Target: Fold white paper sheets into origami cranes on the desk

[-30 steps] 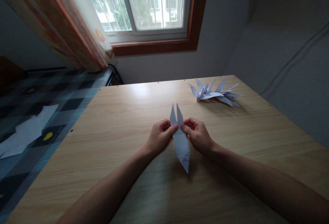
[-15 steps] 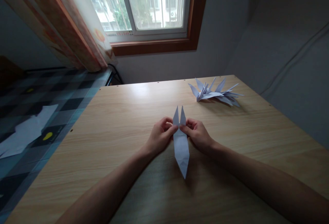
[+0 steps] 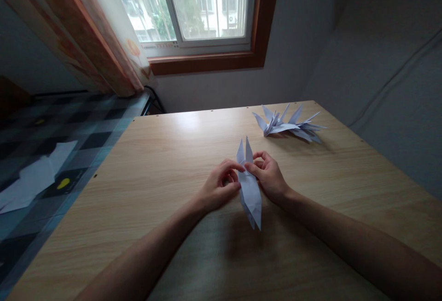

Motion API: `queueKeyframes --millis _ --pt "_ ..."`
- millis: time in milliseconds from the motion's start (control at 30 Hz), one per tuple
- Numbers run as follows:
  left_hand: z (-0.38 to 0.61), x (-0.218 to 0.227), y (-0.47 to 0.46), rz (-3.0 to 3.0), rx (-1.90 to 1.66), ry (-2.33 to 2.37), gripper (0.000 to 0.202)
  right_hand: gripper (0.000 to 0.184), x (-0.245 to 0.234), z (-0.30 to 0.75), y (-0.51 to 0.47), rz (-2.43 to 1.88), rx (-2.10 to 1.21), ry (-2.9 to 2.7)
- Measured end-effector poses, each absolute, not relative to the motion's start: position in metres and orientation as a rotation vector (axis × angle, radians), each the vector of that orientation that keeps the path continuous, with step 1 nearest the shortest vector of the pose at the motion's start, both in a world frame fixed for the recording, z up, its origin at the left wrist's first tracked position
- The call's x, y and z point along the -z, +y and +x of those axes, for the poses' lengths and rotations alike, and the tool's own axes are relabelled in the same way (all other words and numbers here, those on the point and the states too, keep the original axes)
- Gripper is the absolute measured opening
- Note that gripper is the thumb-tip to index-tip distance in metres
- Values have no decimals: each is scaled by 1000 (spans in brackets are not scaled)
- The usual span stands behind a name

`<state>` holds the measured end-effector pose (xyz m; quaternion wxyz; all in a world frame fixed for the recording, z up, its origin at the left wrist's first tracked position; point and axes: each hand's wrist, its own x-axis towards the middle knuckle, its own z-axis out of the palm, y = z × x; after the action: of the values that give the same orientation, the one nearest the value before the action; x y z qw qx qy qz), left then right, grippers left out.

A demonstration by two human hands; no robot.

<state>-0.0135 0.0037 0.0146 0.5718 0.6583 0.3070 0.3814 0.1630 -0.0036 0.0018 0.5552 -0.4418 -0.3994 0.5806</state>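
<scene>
A piece of folded white paper (image 3: 250,190), long and narrow, is held between my hands above the table. Two slim points stand up at its far end, and its near end tapers with the layers parted. My right hand (image 3: 271,176) pinches its right edge, thumb on top just below the two points. At the left edge is my left hand (image 3: 223,185), its index fingertip on the paper near the base of the points and its thumb against the side lower down. The fingers beneath the paper are partly hidden.
Several folded paper cranes (image 3: 288,126) lie bunched at the back right of the wooden table (image 3: 155,167). On the left, white paper sheets (image 3: 37,174) rest on a checked cloth (image 3: 20,135). A window (image 3: 207,11) and a curtain (image 3: 93,29) are behind.
The folded paper has turned and tilted, its near end swinging right and its lower layers coming apart. My left thumb has slid off its top to the side, and the left index finger now touches it.
</scene>
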Motion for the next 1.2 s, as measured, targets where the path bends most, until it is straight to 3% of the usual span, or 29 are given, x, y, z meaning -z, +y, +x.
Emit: queueKeyframes --millis 100,367,567,833,1200 --pt "-12 -12 6 1558 -918 768 22 48 -1 162 -5 -999 -1349 -920" --pt "-9 -15 6 1344 -1017 896 31 8 2 165 -5 -931 -1356 -1039" --pt "-9 -12 8 1254 -1042 858 35 26 4 169 -7 -860 -1427 -1127" --pt "-9 -7 12 1292 -1158 851 22 15 -6 164 -9 -946 -1329 -1168" --pt "-5 -8 10 1306 -1204 962 30 46 4 157 -6 -968 -1267 -1027"
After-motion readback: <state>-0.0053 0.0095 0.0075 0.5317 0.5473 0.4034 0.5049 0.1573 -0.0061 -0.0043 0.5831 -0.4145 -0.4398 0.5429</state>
